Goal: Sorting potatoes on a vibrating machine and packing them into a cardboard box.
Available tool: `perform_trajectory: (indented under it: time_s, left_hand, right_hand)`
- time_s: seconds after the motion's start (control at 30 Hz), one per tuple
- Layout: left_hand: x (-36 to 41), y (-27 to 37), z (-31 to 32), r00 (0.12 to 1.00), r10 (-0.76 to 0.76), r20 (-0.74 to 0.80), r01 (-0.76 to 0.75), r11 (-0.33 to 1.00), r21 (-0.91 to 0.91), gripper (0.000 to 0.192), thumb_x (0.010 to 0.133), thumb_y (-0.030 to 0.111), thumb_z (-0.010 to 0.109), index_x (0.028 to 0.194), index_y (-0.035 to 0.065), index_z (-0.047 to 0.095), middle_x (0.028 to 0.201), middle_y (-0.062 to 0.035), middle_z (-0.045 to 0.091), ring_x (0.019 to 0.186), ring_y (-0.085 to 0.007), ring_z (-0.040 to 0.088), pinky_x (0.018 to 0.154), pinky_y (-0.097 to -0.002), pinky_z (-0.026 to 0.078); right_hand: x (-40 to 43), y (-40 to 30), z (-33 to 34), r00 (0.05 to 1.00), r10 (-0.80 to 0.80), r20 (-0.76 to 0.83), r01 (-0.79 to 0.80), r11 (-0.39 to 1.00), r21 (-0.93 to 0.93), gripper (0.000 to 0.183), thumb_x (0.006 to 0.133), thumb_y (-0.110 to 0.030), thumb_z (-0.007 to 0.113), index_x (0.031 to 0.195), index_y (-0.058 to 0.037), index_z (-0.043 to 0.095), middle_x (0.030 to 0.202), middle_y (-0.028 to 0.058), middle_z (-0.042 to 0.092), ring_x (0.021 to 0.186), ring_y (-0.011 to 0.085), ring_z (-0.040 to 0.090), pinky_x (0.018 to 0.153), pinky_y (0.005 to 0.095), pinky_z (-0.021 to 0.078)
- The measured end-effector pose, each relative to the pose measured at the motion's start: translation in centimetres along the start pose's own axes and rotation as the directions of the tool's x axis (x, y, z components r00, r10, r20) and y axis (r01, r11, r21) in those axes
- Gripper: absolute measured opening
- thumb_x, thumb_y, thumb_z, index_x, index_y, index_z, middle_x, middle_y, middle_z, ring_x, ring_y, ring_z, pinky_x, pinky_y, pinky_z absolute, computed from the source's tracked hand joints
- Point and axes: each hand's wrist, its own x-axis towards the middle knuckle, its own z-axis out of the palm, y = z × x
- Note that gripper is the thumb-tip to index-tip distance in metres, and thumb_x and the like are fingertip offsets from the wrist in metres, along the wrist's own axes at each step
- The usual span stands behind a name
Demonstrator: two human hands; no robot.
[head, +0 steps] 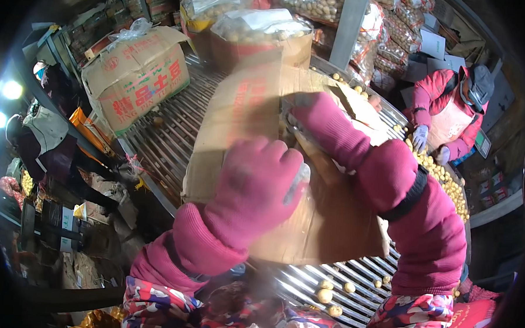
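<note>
A brown cardboard carton (227,162) lies before me on the metal rollers, its flaps spread. My left hand (261,186), in a pink knit glove with a grey coated palm, is curled into a fist over the carton's middle. It is slightly blurred, and its grip is hidden behind the knuckles. Farther up, my right hand (306,115), gloved the same, reaches across to the inner edge of a flap. Its fingertips are in shadow, so I cannot tell whether they grip the cardboard. Several potatoes (325,295) rest on the rollers near my body.
A printed carton (136,79) stands on the roller conveyor (158,142) at left. Behind it is a carton of bagged potatoes (259,36). A grey post (349,31) rises at the back. At right a co-worker (449,106) handles heaped potatoes (450,185); another person (48,141) bends at left.
</note>
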Motion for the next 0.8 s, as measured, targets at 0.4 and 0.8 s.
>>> perform_trajectory:
  time_s: [0.4,0.8]
  left_hand:
    - [-1.0,-0.5,1.7,0.998,0.056,-0.025,-0.054,0.995,0.079,0.021,0.081,0.022,0.071,0.093,0.0085,0.061,0.093,-0.0081,0.059,0.103,-0.0300,0.057,0.086,-0.0470,0.046]
    - [-0.8,-0.1,1.1,0.992,-0.019,0.125,0.017,1.000,0.017,0.036,0.081,0.022,0.070,0.111,0.0035,0.060,0.113,-0.0144,0.064,0.109,-0.0338,0.058,0.095,-0.0467,0.046]
  right_hand:
    - [-8.9,2.7,-6.6,0.874,0.455,-0.170,-0.173,0.619,0.766,0.026,0.094,-0.015,0.062,0.115,-0.0005,0.067,0.082,0.0058,0.066,0.065,0.0123,0.064,0.052,0.0254,0.0509]
    - [-5.7,4.1,0.0,0.986,-0.023,-0.166,-0.048,0.910,-0.412,0.010,0.089,-0.012,0.056,0.093,-0.0075,0.064,0.078,0.0150,0.068,0.075,0.0357,0.069,0.067,0.0477,0.0533]
